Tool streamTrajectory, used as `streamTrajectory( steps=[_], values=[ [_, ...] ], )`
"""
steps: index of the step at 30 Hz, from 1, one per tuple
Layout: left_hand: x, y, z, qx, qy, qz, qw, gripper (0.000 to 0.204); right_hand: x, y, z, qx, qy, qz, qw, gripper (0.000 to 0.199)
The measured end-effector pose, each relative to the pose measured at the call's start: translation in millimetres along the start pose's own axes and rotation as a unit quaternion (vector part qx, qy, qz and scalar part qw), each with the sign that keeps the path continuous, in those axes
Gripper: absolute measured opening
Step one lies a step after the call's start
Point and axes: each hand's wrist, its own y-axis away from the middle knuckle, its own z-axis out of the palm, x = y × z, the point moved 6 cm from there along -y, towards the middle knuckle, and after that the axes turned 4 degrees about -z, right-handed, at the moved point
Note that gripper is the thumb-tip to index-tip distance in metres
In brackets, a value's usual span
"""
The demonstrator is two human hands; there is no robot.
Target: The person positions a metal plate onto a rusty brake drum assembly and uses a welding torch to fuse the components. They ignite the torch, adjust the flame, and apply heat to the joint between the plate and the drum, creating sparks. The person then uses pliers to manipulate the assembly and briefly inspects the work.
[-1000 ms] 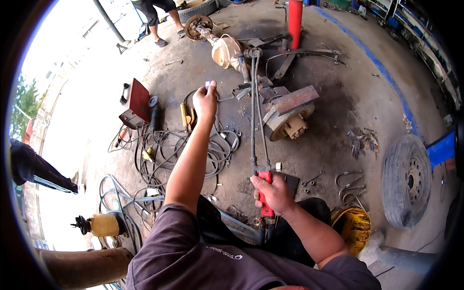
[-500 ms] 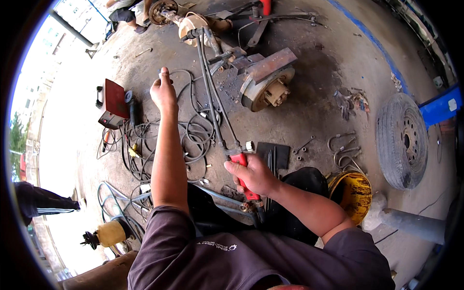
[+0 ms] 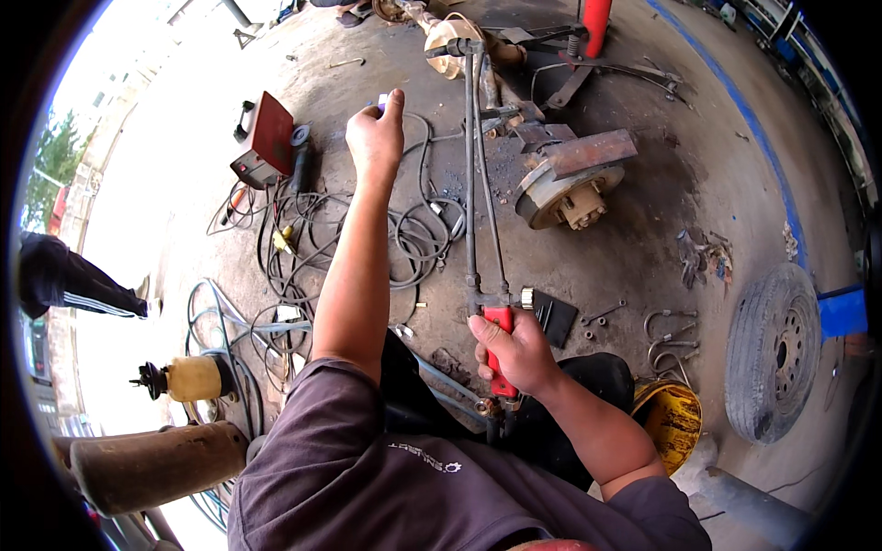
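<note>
My right hand (image 3: 519, 354) grips the red handle of a long cutting torch (image 3: 475, 184), whose twin metal tubes run forward to a tip near a pale axle housing (image 3: 450, 37). My left hand (image 3: 375, 138) is stretched far forward, fingers closed on a small light object I cannot identify. Below it a tangle of cables and hoses (image 3: 367, 239) lies on the concrete. A rusty brake hub with a metal plate (image 3: 570, 179) sits right of the torch tubes.
A red welding box (image 3: 264, 138) stands at the left. A yellow gas cylinder (image 3: 188, 378) lies lower left, a tyre (image 3: 772, 354) at the right, a yellow bucket (image 3: 671, 418) by my right elbow. U-bolts (image 3: 666, 326) lie scattered. Another person's leg (image 3: 73, 280) shows at the left.
My left hand has stayed extended while the view shifted; the torch tubes now point more straight ahead. My right hand keeps its hold on the red handle.
</note>
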Motion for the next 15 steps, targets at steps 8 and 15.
streamTrajectory(
  steps=[8, 15],
  values=[
    [21, 7, -12, -0.003, 0.012, 0.014, 1.0, 0.056, 2, 3, 7, -0.028, 0.057, -0.001, 0.998, 0.034],
    [38, 12, -24, -0.014, -0.016, -0.004, 1.0, 0.054, 6, 4, 9, -0.045, 0.054, 0.017, 0.997, 0.025]
  ],
)
